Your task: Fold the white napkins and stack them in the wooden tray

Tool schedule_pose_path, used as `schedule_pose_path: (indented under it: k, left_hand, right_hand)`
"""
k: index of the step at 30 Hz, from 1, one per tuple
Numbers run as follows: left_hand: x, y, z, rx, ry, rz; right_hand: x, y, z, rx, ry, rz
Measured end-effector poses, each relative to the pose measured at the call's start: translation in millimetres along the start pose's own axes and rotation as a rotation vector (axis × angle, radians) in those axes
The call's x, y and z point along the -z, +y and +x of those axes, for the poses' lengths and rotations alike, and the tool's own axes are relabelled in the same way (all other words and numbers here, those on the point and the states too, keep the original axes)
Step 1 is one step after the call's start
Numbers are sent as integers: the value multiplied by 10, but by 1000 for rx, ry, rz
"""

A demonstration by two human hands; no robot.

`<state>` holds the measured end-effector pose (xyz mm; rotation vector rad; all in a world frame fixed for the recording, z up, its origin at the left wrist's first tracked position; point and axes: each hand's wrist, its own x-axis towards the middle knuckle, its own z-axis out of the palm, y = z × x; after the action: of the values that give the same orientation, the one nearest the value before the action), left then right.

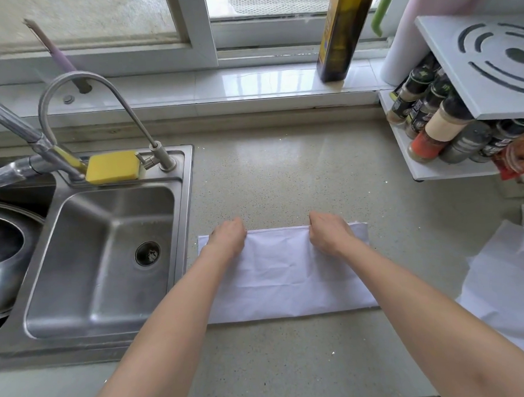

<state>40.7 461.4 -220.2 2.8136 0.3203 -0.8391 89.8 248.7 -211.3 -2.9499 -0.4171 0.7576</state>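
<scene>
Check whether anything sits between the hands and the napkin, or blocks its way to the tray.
Nothing separates them: the left hand and right hand both rest on the napkin's far edge. The tray is out of view, so that path cannot be judged.

One white napkin (288, 272) lies on the counter just right of the sink (101, 259), with two hands on its far edge. One yellow sponge (113, 166) sits on the sink's far rim between two faucets. Farther right of the sink lies one loose heap of white cloth (510, 277), its napkin count unclear.

The one head view looks forward and steeply down from close above the desk (283, 173), facing the window (97, 22).
</scene>
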Motion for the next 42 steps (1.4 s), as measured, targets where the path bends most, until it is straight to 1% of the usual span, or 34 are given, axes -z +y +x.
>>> schedule_pose_path:
  k: [3, 5, 6, 8, 9, 10, 11, 12, 13, 15, 16, 17, 18, 19, 20, 21, 22, 23, 25, 26, 29, 31, 34, 36, 39, 40, 41, 42]
  left_hand:
    - [10, -6, 2, -2, 4, -16]
    - [18, -3, 4, 1, 5, -32]
    - [17, -4, 6, 3, 7, -41]
    - [22, 8, -2, 4, 16, -59]
    - [26, 11, -9, 7, 25, -64]
    - [24, 13, -5, 10, 30, -71]
    - [18, 12, -1, 13, 31, -78]
    - [15, 6, -4, 15, 27, -81]
    - [15, -3, -8, 15, 17, -90]
    - [33, 5, -38, 29, 10, -101]
    - [51, 31, -90, 43, 34, -76]
    - [67, 75, -167, 51, 97, -20]
    - [62, 138, -258, 37, 202, 57]
    - [16, 213, -378, -20, 313, 132]
    - [-91, 284, -487, -113, 410, 164]
    - [-231, 344, -592, -203, 468, 136]
    - [-394, 373, -679, -257, 490, 82]
    - [-553, 360, -746, -275, 471, 30]
    - [-813, 288, -851, -244, 337, 22]
    - [-920, 251, -885, -234, 326, 40]
    - [-980, 270, -884, -185, 365, 67]
    - [-970, 299, -847, -161, 359, 82]
    - [-986, 299, -852, -161, 335, 101]
    - [-998, 289, -883, -161, 329, 101]
    - [-994, 309, -888, -155, 329, 119]
    - [-982, 326, -873, -154, 329, 115]
    - [-967, 347, -852, -151, 329, 106]
    - [-946, 371, -831, -149, 334, 94]
  right_hand:
    - [20, -25, -18, -24, -19, 15]
    - [56, -77, -64, -73, 6, 17]
    - [69, -110, -103, -88, 58, -5]
    - [10, -190, -219, -53, 253, -68]
    - [-76, -239, -285, 8, 359, -57]
    - [-183, -285, -366, 75, 423, -23]
    - [-304, -321, -448, 138, 444, 21]
    - [-422, -347, -523, 192, 425, 42]
    - [-518, -358, -585, 223, 344, 42]
    - [-668, -313, -635, 243, 204, 41]
    - [-713, -273, -614, 245, 184, 40]
    - [-724, -248, -588, 250, 184, 26]
    - [-726, -239, -557, 256, 184, 10]
    - [-722, -237, -529, 267, 172, -8]
    - [-716, -228, -513, 280, 160, -30]
    - [-715, -221, -498, 288, 151, -43]
    - [-709, -216, -491, 295, 150, -46]
    - [-704, -211, -487, 297, 153, -42]
    - [-711, -235, -506, 290, 205, -12]
    - [-729, -271, -550, 288, 238, 10]
    - [-880, -347, -725, 263, 320, 77]
    - [-968, -297, -813, 284, 309, 59]
    - [-959, -17, -811, 331, 269, -19]
    - [-922, 263, -792, 230, 275, -15]
    - [-837, 556, -825, -55, 297, 19]
    - [-813, 541, -831, -109, 298, 32]
    - [-791, 453, -841, -99, 324, 49]
    - [-776, 314, -858, -34, 354, 72]
